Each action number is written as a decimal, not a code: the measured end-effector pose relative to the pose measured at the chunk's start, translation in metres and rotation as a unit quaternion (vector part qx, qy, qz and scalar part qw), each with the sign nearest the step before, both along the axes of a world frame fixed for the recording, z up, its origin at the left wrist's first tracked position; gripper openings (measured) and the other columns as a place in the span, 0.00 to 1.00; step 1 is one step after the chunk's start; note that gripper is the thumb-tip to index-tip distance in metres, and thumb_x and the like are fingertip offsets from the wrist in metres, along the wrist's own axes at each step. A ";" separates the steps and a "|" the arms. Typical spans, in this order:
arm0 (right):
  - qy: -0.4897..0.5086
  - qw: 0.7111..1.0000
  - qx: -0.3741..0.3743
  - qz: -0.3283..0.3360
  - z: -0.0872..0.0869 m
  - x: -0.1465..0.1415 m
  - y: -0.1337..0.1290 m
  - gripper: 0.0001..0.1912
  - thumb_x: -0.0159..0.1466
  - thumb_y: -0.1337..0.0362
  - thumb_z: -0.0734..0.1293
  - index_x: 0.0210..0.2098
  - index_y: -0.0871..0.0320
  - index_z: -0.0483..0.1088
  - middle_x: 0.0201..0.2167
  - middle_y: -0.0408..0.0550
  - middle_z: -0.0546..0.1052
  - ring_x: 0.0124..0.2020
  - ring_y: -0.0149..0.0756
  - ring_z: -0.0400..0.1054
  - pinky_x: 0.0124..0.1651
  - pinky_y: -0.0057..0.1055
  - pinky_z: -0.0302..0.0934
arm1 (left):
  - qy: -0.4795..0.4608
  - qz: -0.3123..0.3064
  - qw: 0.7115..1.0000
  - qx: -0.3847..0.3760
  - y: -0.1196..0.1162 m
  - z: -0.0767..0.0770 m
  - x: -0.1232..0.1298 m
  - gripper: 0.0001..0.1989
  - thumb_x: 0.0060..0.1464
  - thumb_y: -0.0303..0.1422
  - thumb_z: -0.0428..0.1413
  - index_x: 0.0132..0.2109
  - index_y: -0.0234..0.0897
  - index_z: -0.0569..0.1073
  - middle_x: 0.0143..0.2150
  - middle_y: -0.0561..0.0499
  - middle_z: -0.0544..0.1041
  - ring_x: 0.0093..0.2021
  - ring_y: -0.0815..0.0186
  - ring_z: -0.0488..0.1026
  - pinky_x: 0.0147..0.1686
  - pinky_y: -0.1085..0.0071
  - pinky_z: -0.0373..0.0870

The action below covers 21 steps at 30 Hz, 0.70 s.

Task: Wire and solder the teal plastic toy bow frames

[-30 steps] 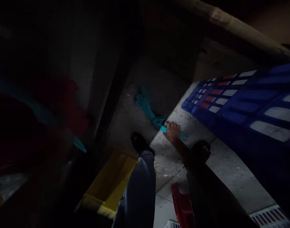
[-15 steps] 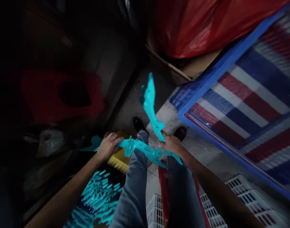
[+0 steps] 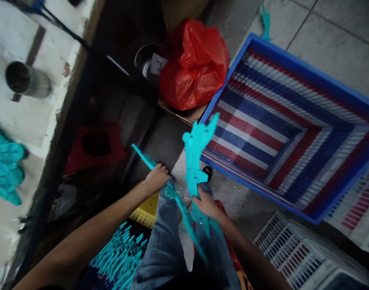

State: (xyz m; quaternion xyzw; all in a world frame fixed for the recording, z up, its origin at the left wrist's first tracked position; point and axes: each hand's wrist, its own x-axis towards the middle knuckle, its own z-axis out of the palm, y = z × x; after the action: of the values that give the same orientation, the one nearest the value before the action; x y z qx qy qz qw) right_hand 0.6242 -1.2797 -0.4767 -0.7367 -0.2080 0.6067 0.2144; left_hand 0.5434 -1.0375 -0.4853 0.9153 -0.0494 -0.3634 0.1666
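Note:
My left hand (image 3: 158,177) is closed round the grip of a turquoise plastic toy weapon (image 3: 184,211), which is long, thin and seen nearly edge-on. One end sticks out past the fist at upper left; the other slants down across my legs. My right hand (image 3: 207,205) grips a second turquoise toy weapon (image 3: 194,153) by its middle. Its broad, jagged upper end points away from me, and its lower end hangs over my knee. Low at left, beside my leg, lies a dense pile of similar turquoise pieces (image 3: 120,253). The two held pieces appear apart.
A blue-rimmed crate (image 3: 293,59) with red, white and blue stripes stands at right, white slatted baskets (image 3: 296,249) below it. A red plastic bag (image 3: 194,66) sits in a carton. The worktable (image 3: 55,100) at left bears a metal cup (image 3: 36,82). A yellow basket (image 3: 144,213) is by my leg.
The view has swung, bringing in the worktable and more of the crate. My left hand has turned its toy weapon edge-on; the right one's broad side now faces me. Both hands keep their hold.

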 end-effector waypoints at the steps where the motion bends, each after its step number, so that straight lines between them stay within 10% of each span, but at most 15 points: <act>1: -0.010 0.999 -0.005 0.034 0.011 0.005 -0.002 0.28 0.65 0.61 0.58 0.63 0.63 0.57 0.51 0.59 0.75 0.52 0.47 0.70 0.55 0.40 0.60 | -0.006 -0.008 1.000 0.002 -0.005 0.010 0.011 0.11 0.54 0.21 0.51 0.34 0.27 0.79 0.36 0.32 0.78 0.43 0.48 0.73 0.44 0.56 0.62; 8: -0.095 0.987 0.019 0.131 0.086 0.013 -0.002 0.50 0.54 0.45 0.69 0.66 0.65 0.49 0.52 0.63 0.73 0.52 0.54 0.70 0.48 0.38 0.62 | -0.021 -0.011 0.998 0.055 -0.035 0.109 0.074 0.07 0.49 0.21 0.58 0.27 0.30 0.79 0.26 0.40 0.79 0.29 0.59 0.76 0.33 0.65 0.66; 14: -0.213 0.958 0.027 0.189 0.149 0.029 0.062 0.28 0.59 0.61 0.63 0.57 0.63 0.61 0.41 0.56 0.78 0.45 0.49 0.74 0.43 0.35 0.62 | -0.154 0.046 0.981 0.105 0.011 0.223 0.070 0.09 0.54 0.23 0.55 0.30 0.33 0.80 0.34 0.41 0.80 0.44 0.58 0.76 0.58 0.59 0.62; 18: -0.319 0.925 0.041 0.200 0.219 0.036 0.130 0.25 0.61 0.59 0.62 0.56 0.63 0.62 0.41 0.58 0.77 0.45 0.48 0.73 0.43 0.34 0.62 | -0.440 0.304 0.844 0.039 0.040 0.296 0.000 0.22 0.58 0.32 0.53 0.59 0.32 0.69 0.62 0.38 0.67 0.67 0.54 0.56 0.68 0.52 0.44; 21: -0.372 0.888 0.089 0.255 0.265 0.009 0.201 0.29 0.63 0.59 0.60 0.61 0.65 0.56 0.48 0.61 0.73 0.45 0.49 0.72 0.42 0.36 0.62 | -0.435 0.579 0.672 -0.154 0.051 0.307 -0.055 0.42 0.51 0.45 0.60 0.68 0.35 0.54 0.67 0.36 0.58 0.68 0.50 0.53 0.66 0.50 0.51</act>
State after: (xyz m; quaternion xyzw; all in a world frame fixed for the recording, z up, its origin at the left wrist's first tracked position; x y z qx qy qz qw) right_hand 0.6337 -1.0791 -0.2113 -0.8076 -0.5066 0.3009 0.0238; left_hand 0.4881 -0.9862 -0.1786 0.7762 0.3685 0.2577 0.4419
